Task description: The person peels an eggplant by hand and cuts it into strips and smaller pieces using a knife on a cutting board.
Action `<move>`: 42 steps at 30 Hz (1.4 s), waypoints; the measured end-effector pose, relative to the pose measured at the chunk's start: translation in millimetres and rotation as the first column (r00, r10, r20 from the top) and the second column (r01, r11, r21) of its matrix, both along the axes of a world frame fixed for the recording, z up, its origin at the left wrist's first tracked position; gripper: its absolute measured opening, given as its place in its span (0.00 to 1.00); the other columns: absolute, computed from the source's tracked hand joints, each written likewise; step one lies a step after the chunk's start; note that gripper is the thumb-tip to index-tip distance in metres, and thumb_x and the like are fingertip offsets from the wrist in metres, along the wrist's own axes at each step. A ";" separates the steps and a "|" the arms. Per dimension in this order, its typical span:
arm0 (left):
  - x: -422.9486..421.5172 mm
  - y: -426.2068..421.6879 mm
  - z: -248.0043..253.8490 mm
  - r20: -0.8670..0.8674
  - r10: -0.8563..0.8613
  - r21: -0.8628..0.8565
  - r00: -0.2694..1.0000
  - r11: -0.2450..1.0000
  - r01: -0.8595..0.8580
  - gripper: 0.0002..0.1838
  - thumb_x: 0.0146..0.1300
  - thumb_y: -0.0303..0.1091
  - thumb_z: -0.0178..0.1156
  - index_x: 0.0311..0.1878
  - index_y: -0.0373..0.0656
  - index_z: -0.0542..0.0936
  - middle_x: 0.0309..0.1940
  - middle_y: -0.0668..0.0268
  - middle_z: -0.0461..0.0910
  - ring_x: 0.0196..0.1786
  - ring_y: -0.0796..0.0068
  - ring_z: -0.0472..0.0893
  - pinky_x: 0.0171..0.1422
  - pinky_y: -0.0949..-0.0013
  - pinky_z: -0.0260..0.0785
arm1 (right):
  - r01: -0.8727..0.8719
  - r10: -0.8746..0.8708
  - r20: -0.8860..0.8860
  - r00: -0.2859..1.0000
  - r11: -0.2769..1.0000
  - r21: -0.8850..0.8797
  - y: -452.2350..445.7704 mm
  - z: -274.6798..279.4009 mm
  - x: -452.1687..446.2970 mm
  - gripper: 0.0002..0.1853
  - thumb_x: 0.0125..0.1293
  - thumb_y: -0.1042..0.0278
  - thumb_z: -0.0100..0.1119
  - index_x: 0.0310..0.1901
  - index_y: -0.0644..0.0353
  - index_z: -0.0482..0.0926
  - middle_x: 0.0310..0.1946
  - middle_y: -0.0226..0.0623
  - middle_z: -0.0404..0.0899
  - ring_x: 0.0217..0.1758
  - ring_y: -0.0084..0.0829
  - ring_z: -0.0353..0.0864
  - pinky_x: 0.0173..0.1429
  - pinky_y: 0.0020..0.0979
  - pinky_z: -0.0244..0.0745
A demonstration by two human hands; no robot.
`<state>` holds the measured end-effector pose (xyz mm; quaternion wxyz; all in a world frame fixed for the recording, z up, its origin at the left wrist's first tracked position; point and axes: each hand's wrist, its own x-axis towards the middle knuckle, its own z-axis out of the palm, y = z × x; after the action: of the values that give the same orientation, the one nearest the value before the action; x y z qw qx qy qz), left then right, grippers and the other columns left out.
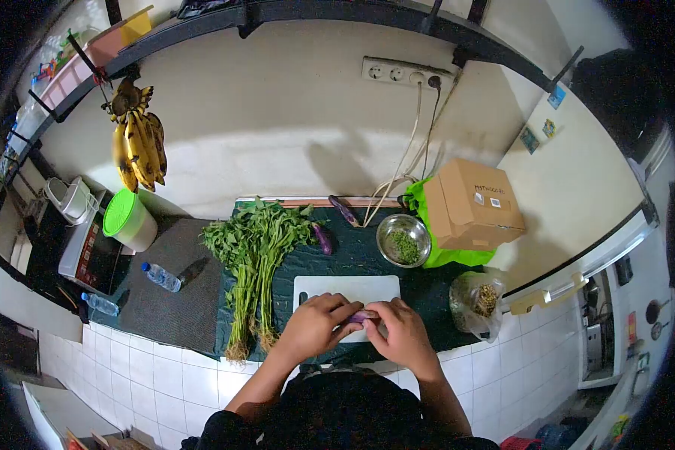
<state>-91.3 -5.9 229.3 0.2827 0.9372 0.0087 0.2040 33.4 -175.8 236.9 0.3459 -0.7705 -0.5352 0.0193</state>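
Both hands meet over a white cutting board [382, 286] at the table's front edge. Between them is a purple eggplant [362, 316], mostly covered by fingers. My left hand [317, 325] grips it from the left, fingers wrapped over it. My right hand [400, 330] closes on its right end. Beyond the board lie two more eggplants: one [322, 238] beside the greens, another [344, 211] near the wall. A large bunch of leafy greens [256, 262] with roots lies left of the board. A metal bowl [383, 246] holding chopped green pieces stands behind it to the right.
A cardboard box [475, 204] rests on a green bag [457, 257] at right, near a clear plastic bag [469, 319] of small pale items. Water bottles [160, 277] and a green-lidded container [130, 220] are left. Bananas [139, 150] hang above. Cords [415, 146] run down the wall.
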 end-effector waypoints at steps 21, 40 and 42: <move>-10.0 20.6 17.6 0.357 0.184 0.256 0.916 0.924 -0.285 0.21 0.50 0.35 0.63 0.50 0.60 0.86 0.45 0.79 0.80 0.46 0.74 0.77 0.53 0.63 0.66 | 0.001 -0.021 0.119 0.993 0.986 0.164 43.9 25.8 0.1 0.12 0.51 0.67 0.67 0.38 0.60 0.84 0.28 0.37 0.83 0.30 0.41 0.83 0.35 0.39 0.78; -8.1 22.9 6.6 0.318 0.211 0.286 0.924 0.908 -0.306 0.21 0.50 0.33 0.65 0.51 0.61 0.85 0.46 0.82 0.81 0.46 0.73 0.76 0.51 0.64 0.64 | -0.025 0.033 -0.080 0.996 0.995 0.099 57.5 -2.0 4.7 0.08 0.55 0.73 0.60 0.37 0.64 0.78 0.28 0.42 0.79 0.31 0.44 0.81 0.36 0.41 0.74; -2.1 25.7 1.5 0.359 0.203 0.171 0.911 0.945 -0.278 0.23 0.48 0.33 0.68 0.51 0.60 0.85 0.45 0.81 0.81 0.45 0.72 0.76 0.51 0.64 0.64 | -0.024 0.038 -0.110 0.993 0.991 0.129 53.8 -6.6 8.2 0.08 0.56 0.74 0.59 0.39 0.64 0.78 0.29 0.42 0.79 0.32 0.44 0.81 0.37 0.41 0.75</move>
<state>-93.4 19.8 230.8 0.1481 0.9054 0.0538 0.3944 41.6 -122.0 230.3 0.4236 -0.7361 -0.5269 0.0339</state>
